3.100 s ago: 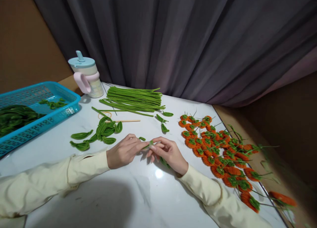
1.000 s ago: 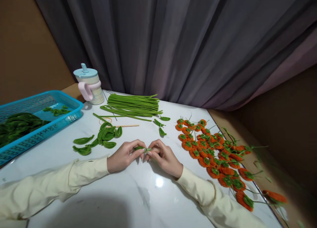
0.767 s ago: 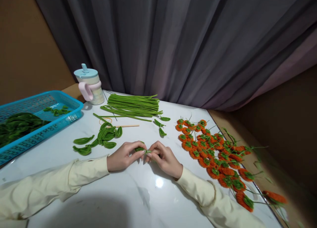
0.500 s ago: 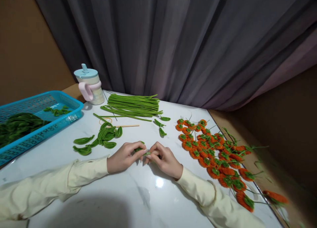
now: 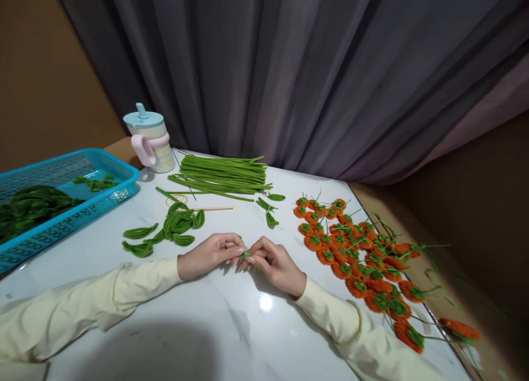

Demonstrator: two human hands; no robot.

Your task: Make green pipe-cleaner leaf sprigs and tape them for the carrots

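Observation:
My left hand [image 5: 206,255] and my right hand [image 5: 275,263] meet fingertip to fingertip low over the white marble table [image 5: 231,326]. Both pinch one small green pipe-cleaner piece [image 5: 244,253], mostly hidden by the fingers. A pile of folded green pipe-cleaner leaves [image 5: 173,226] lies just beyond my left hand. To the right of my right hand spreads a mass of orange pipe-cleaner flowers with green centres [image 5: 355,259].
A bundle of straight green pipe cleaners [image 5: 223,174] lies at the back. A thin wooden stick [image 5: 209,208] and two loose leaves [image 5: 268,210] lie before it. A blue basket [image 5: 58,196] with green pieces sits left, a lidded cup [image 5: 149,139] behind it. Dark curtain behind.
Both hands stay pinched on the green piece and have sunk slightly toward the table; the fingers shifted a little around it. The view tilted slightly.

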